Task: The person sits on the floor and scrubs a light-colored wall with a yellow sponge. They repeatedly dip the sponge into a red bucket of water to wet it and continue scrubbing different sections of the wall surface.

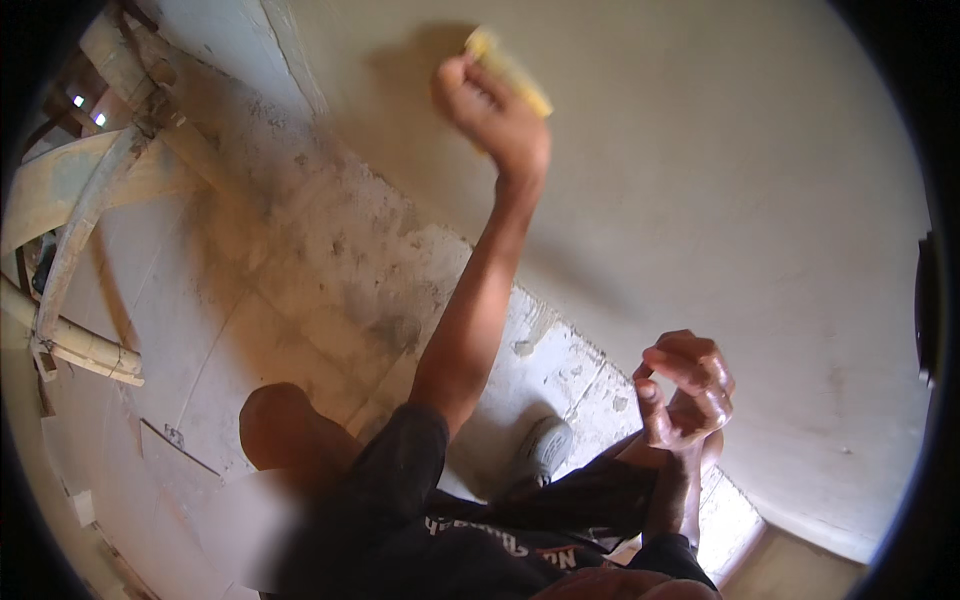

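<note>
My left hand (487, 112) is closed on a yellow flat-edged thing, perhaps a sponge (514, 75), and is raised at the plastered wall (675, 187). Both are a little blurred, and whether the yellow thing touches the wall is hard to tell. A shadow falls on the wall beside that hand. Lower down at the right, my right hand (686, 394) is held up above my knee, its fingers curled and apart from the thumb, holding nothing. Its skin looks wet or shiny.
Stained, plaster-spotted floor tiles (322, 277) run along the wall's foot. A grey shoe (549, 446) stands near it. Bamboo poles and wooden pieces (82, 217), tied together, stand at the left. A thin dark strip (180, 448) lies on the floor at lower left.
</note>
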